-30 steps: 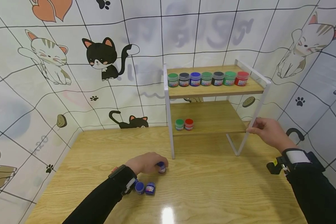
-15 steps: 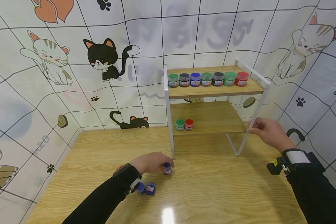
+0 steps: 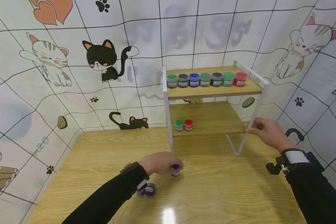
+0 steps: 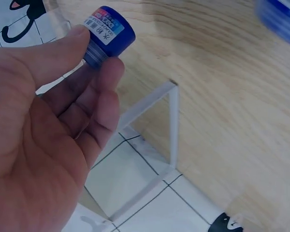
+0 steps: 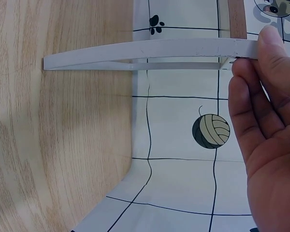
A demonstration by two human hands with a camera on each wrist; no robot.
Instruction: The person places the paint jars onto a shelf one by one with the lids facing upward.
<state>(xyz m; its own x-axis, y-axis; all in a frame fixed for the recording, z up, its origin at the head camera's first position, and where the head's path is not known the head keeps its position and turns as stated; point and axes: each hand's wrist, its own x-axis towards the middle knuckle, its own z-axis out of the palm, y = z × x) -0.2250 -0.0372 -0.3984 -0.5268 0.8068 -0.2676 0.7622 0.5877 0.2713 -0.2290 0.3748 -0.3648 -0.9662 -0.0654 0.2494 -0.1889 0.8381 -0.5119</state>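
Observation:
My left hand (image 3: 161, 163) pinches a small blue paint jar (image 4: 110, 34) by its lid end between thumb and fingers, low over the table in front of the shelf's left leg. In the left wrist view the jar's printed label faces the camera. My right hand (image 3: 268, 132) grips the white metal side frame (image 5: 183, 50) of the two-tier shelf at the lower board's height, thumb on one side and fingers on the other. On the lower board (image 3: 212, 118) stand a green-lidded jar (image 3: 179, 125) and a red-lidded jar (image 3: 188, 125), side by side at the left.
Several jars with green, black, blue and red lids stand in a row on the upper board (image 3: 212, 91). Another blue jar (image 3: 149, 189) lies on the table below my left forearm, with one more beside it partly hidden. Cat-printed wall sheets (image 3: 145, 77) enclose the back and sides.
My left hand has carried the blue jar rightward across the table, past the shelf's left leg. The right hand keeps its hold on the shelf frame.

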